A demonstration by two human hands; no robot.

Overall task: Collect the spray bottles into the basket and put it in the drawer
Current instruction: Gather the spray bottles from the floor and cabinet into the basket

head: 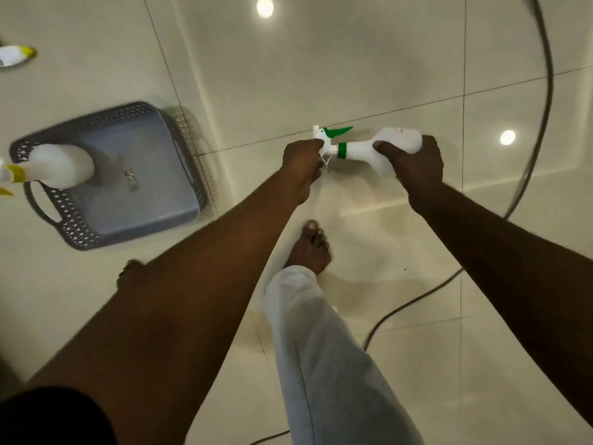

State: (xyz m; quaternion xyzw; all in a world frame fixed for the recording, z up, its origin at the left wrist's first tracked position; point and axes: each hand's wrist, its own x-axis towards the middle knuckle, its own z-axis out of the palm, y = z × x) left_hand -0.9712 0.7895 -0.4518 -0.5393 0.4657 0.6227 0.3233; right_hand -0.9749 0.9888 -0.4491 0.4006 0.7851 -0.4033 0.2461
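Observation:
A white spray bottle with a green trigger and collar (359, 148) is held sideways above the tiled floor. My right hand (414, 165) grips its body. My left hand (303, 165) pinches its nozzle head. To the left a grey perforated basket (147, 216) stands on the floor. A white bottle with a yellow collar (57, 167) stands inside the basket at its left side. Another white and yellow bottle (16, 55) lies at the far left edge, partly cut off.
A dark cable (542, 123) curves across the glossy cream floor tiles on the right and down toward the bottom. My bare foot (309, 248) and light trouser leg (324, 348) are below the hands. No drawer is in view.

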